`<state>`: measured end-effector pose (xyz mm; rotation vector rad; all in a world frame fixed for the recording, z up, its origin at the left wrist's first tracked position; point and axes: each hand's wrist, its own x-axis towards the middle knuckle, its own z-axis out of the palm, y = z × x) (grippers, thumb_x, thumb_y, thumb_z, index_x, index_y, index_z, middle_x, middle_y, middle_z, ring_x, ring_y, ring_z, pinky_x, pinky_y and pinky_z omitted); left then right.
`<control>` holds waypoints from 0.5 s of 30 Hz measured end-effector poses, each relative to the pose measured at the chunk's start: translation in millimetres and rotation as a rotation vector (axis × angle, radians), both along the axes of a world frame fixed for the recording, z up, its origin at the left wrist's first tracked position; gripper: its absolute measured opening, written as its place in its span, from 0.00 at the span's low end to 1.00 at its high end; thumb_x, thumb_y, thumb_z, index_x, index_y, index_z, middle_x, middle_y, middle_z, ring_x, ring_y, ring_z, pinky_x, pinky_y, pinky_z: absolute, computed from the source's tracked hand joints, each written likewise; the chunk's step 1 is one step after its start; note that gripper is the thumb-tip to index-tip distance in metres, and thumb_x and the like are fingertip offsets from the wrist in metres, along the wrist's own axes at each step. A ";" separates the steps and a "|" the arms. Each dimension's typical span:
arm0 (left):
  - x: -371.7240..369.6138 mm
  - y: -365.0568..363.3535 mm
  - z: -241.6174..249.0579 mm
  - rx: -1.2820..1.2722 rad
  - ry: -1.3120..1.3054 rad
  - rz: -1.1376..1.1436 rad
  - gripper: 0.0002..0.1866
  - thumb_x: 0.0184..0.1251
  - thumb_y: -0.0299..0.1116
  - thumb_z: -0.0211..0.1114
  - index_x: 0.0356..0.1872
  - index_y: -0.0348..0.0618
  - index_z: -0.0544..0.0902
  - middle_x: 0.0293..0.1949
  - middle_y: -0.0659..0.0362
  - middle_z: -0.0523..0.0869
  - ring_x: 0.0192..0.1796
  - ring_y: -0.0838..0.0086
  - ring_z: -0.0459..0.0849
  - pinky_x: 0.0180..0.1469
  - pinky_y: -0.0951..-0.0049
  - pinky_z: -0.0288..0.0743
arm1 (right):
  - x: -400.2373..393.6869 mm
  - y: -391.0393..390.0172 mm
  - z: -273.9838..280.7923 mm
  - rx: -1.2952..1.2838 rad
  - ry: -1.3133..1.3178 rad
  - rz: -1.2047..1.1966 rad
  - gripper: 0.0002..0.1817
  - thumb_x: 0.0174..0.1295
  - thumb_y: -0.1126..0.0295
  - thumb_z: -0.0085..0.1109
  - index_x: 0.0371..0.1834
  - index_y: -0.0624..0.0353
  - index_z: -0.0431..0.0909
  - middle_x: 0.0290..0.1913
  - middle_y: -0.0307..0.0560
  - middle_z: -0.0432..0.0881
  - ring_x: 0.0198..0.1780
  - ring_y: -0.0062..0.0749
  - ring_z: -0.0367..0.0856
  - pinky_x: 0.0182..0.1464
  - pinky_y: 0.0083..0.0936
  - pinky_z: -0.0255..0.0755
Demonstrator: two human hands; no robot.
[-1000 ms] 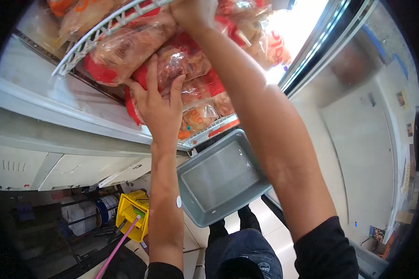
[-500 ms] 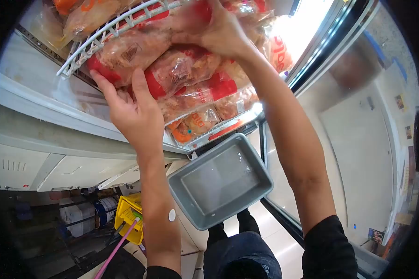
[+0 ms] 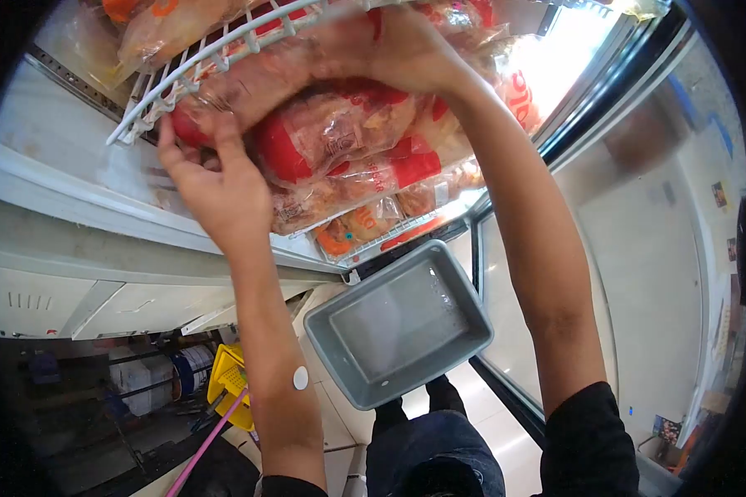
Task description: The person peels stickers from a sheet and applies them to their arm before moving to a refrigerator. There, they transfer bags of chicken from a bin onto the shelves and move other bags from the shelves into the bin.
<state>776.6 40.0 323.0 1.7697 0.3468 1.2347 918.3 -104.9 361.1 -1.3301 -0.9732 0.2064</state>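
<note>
A clear plastic bag of raw meat, apparently chicken (image 3: 265,81), with red printing lies under the white wire shelf. My left hand (image 3: 215,170) grips its red left end, thumb on top and fingers curled beneath. Around the same bag's far right end is my right hand (image 3: 414,54), its fingertips blurred and partly hidden. Directly below sits another bag of chicken (image 3: 340,128), and a further bag with a red band (image 3: 381,174) lies under that one.
White wire shelf (image 3: 199,70) overhangs the bags. Below the refrigerator opening is a grey plastic tub (image 3: 319,352). The glass door (image 3: 630,240) stands swung out at right. A yellow basket (image 3: 224,381) and pink-handled pole (image 3: 211,439) are lower left.
The bag in my hands has shifted up and away from the bags below, showing more of the one underneath. My right hand has moved slightly right; the left fingers curl tighter.
</note>
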 end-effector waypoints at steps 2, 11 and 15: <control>-6.4 -1.7 -9.6 -0.007 -0.036 -0.087 0.35 0.63 0.28 0.64 0.67 0.34 0.56 0.57 0.46 0.71 0.55 0.66 0.74 0.57 0.71 0.68 | -11.7 -17.6 4.4 -0.277 -0.227 -0.281 0.43 0.51 0.61 0.70 0.65 0.65 0.53 0.52 0.58 0.73 0.51 0.43 0.76 0.52 0.34 0.72; -28.6 -12.1 -13.2 -0.162 -0.094 -0.241 0.41 0.60 0.27 0.66 0.69 0.36 0.49 0.69 0.42 0.54 0.70 0.60 0.57 0.71 0.61 0.48 | -55.5 -40.5 15.4 -0.315 -0.147 -0.544 0.45 0.50 0.65 0.67 0.68 0.67 0.51 0.63 0.66 0.65 0.65 0.50 0.64 0.65 0.37 0.61; -46.5 -23.6 -5.7 -0.165 -0.039 -0.272 0.41 0.59 0.28 0.66 0.69 0.36 0.50 0.70 0.43 0.53 0.72 0.57 0.53 0.72 0.58 0.45 | -35.2 -44.8 2.8 -0.063 0.204 -0.559 0.37 0.53 0.72 0.57 0.68 0.66 0.54 0.65 0.64 0.64 0.66 0.47 0.64 0.65 0.35 0.61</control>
